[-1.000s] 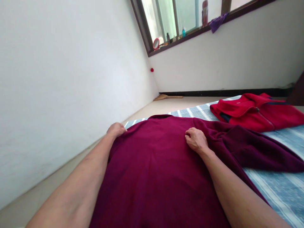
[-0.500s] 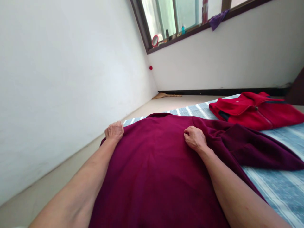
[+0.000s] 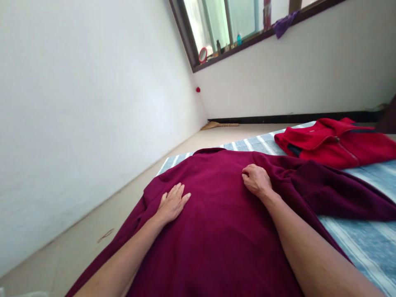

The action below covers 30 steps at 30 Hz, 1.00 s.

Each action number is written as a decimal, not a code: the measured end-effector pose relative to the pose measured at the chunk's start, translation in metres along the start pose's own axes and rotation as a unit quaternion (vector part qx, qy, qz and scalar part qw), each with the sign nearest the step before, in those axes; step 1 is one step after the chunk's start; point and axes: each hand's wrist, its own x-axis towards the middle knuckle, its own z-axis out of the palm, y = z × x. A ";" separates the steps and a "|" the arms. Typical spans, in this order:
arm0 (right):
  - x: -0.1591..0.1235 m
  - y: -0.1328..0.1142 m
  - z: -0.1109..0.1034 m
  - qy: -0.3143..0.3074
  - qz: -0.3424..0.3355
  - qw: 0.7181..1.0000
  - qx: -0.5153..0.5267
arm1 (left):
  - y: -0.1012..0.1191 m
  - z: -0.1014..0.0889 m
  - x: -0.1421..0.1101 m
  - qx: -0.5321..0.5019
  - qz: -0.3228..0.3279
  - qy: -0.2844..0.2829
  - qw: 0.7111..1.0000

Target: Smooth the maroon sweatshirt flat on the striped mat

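The maroon fleece pullover [image 3: 216, 235] lies spread out on a blue-and-white striped mat [image 3: 361, 247], with its collar away from the person and 1 sleeve stretched out to its right. The left hand [image 3: 171, 203] rests flat on the pullover's chest, grip open and fingers spread. The right hand [image 3: 256, 180] is curled closed, gripping a fold of fleece at the pullover's shoulder. Just beyond that shoulder, a red zip jacket [image 3: 335, 143] lies on the mat. Past the pullover's collar, a straw broom [image 3: 219, 124] lies on the floor [image 3: 77, 253] along a white wall [image 3: 278, 78].
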 end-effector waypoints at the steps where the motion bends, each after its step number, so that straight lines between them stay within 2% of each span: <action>1: 0.000 0.000 0.000 0.001 0.000 1.000 0.000 | 0.002 -0.001 0.000 0.004 -0.002 -0.014 1.000; 4: 0.000 0.000 0.001 0.003 0.002 1.000 0.000 | 0.008 -0.007 0.000 0.016 -0.004 -0.022 1.000; 8: 0.000 0.001 0.001 0.000 -0.001 1.000 -0.003 | 0.011 -0.010 0.003 0.039 -0.040 0.031 0.998; 11: 0.000 0.001 0.001 -0.001 -0.001 1.000 -0.004 | 0.010 -0.009 0.006 0.036 -0.066 -0.004 0.997; 13: 0.000 0.001 0.001 -0.001 0.000 1.000 -0.004 | 0.009 -0.008 0.009 0.032 -0.063 -0.025 0.997; 17: 0.000 0.000 0.001 0.000 0.000 1.000 -0.004 | 0.010 -0.009 0.014 0.033 -0.043 -0.005 0.998; 22: -0.001 0.000 -0.001 0.000 -0.002 1.000 -0.008 | 0.013 -0.012 0.022 0.028 -0.063 -0.053 0.996; 30: -0.001 0.000 -0.001 0.005 -0.006 1.000 -0.009 | 0.014 -0.003 0.019 0.046 -0.034 -0.006 0.998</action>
